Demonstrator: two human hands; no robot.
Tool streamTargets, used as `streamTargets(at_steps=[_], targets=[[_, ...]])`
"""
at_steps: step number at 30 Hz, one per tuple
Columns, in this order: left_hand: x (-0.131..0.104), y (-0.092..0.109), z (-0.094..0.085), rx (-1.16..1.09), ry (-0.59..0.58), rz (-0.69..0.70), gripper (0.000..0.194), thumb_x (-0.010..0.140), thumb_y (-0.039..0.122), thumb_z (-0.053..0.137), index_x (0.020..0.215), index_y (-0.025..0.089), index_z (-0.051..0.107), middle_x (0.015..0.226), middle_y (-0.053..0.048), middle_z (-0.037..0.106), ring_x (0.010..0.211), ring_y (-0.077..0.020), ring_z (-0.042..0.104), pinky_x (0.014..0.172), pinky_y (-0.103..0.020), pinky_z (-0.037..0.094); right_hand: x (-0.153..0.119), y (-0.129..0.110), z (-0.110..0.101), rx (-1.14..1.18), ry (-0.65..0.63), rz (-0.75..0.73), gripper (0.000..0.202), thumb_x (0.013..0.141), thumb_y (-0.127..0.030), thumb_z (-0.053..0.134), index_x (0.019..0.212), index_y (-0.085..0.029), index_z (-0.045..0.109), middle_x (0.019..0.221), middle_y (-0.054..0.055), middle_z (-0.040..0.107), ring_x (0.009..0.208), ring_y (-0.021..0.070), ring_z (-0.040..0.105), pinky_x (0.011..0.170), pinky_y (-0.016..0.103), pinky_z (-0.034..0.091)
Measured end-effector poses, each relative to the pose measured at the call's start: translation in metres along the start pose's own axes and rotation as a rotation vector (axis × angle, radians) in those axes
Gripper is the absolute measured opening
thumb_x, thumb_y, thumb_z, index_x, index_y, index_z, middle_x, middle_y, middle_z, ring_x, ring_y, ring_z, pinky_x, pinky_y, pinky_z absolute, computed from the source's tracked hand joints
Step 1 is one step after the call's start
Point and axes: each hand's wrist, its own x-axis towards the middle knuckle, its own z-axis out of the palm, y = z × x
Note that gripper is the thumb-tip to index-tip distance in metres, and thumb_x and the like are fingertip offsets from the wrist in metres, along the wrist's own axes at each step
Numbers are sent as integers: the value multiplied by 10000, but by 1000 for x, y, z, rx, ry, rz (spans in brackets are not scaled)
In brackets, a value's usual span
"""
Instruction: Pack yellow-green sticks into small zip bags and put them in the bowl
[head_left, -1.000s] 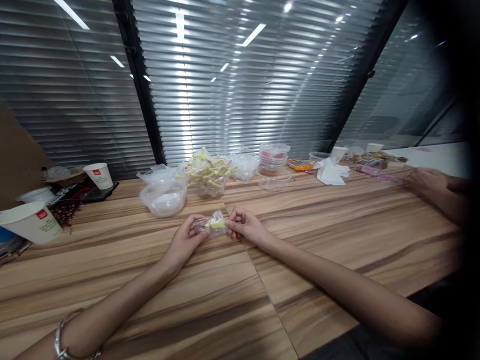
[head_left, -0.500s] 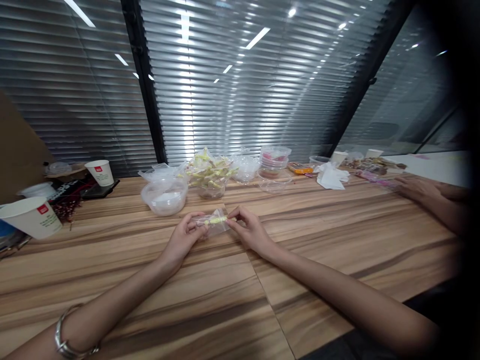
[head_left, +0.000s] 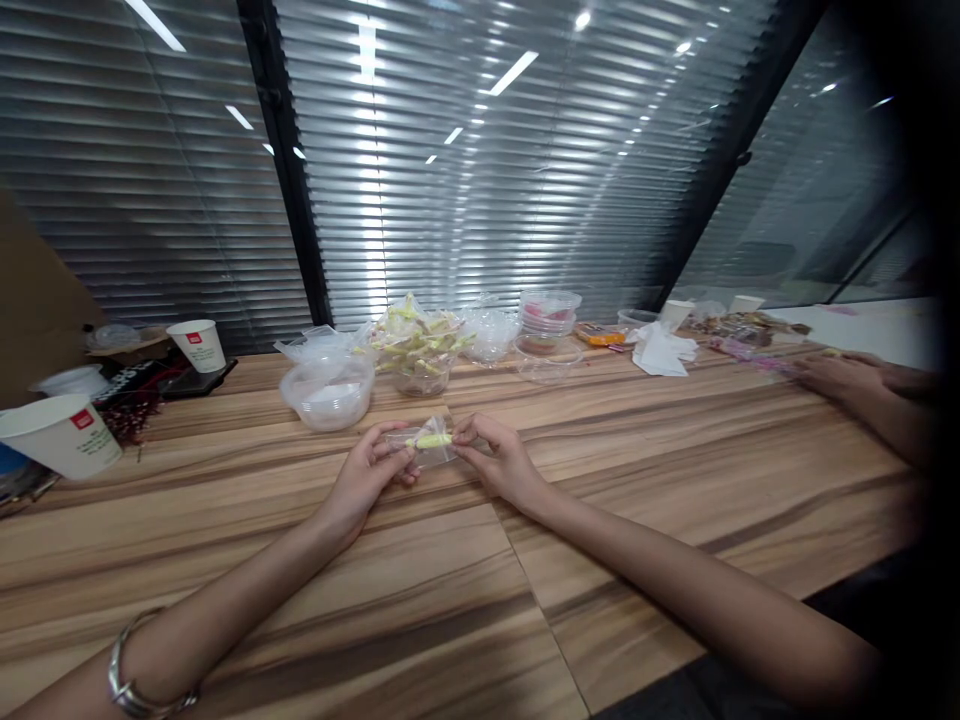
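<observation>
Between my hands, low over the wooden table [head_left: 420,560], is a small clear plastic bag [head_left: 436,457] with a yellow-green item [head_left: 431,440] in or against it. My left hand [head_left: 370,468] pinches the bag's left end between thumb and fingers. At the other end, my right hand [head_left: 495,458] has its thumb and fingertips closed on the right tip of the yellow-green item. Just behind stands a clear bowl [head_left: 421,382] heaped with similar yellow-green pieces [head_left: 416,335] in clear wrapping.
Clear bowls [head_left: 328,395] stand back left, stacked tubs [head_left: 550,315] back right beside an orange packet [head_left: 598,334] and white tissues [head_left: 662,350]. Paper cups [head_left: 64,437] and a phone [head_left: 199,380] lie left. Another person's hands [head_left: 847,378] are at the far right.
The yellow-green item has shifted slightly left between my hands and shows more plainly within the bag. At the far right, the other person's hands have moved a little.
</observation>
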Motion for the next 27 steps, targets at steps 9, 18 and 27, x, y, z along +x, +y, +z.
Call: streamTargets(at_steps=[9,18,27], targets=[[1,2,1,-12,96,25,490,714,349,649,1137,226,435,984,-44,592,720,-76,578,683,-189,469,8,12,4,404,-28,352,338,775,-394,575,1006,-149,556,942,59,590,843,105,560,809,233,431],[1,3,2,-19,124,36,505,689,325,671,1126,212,445,881,-16,597,724,-73,567,711,-189,467,6,17,2,416,-122,391,308,727,-389,633,850,-125,533,774,28,570,687,62,510,655,177,395],[1,-1,1,43,76,23,452,718,322,639,1104,203,437,888,-22,604,691,-73,574,667,-181,460,6,16,3,410,-158,395,325,703,-380,655,797,-123,479,789,26,572,679,63,495,624,173,373]])
